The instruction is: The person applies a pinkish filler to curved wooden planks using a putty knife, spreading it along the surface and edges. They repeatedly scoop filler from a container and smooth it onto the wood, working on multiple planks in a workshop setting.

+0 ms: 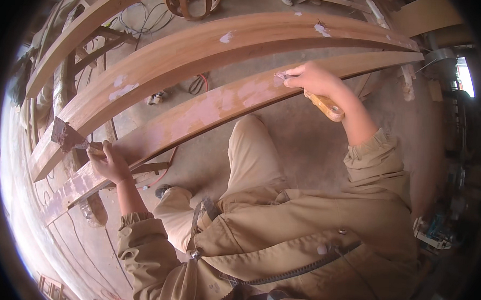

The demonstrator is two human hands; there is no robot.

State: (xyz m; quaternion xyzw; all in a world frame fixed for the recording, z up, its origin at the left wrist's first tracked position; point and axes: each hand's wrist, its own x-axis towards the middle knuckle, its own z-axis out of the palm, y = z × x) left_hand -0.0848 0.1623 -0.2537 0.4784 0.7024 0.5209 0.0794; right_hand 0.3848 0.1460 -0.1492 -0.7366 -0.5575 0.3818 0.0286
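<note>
My right hand (pixel 312 79) grips a putty knife with a yellow wooden handle (pixel 325 106), its blade pressed on the near wooden plank (pixel 210 108), which is smeared with pinkish filler. My left hand (pixel 110 162) holds a second scraper by its handle; its wide flat blade (pixel 65 133), coated with filler, sticks up to the left above the same plank's lower end.
Two more long planks (pixel 202 46) (pixel 85 28) with small filler patches lie parallel behind. A round wooden stool frame (pixel 192 0) and cables (pixel 197 85) sit on the concrete floor. Timber pieces are stacked at the left, tools at the right.
</note>
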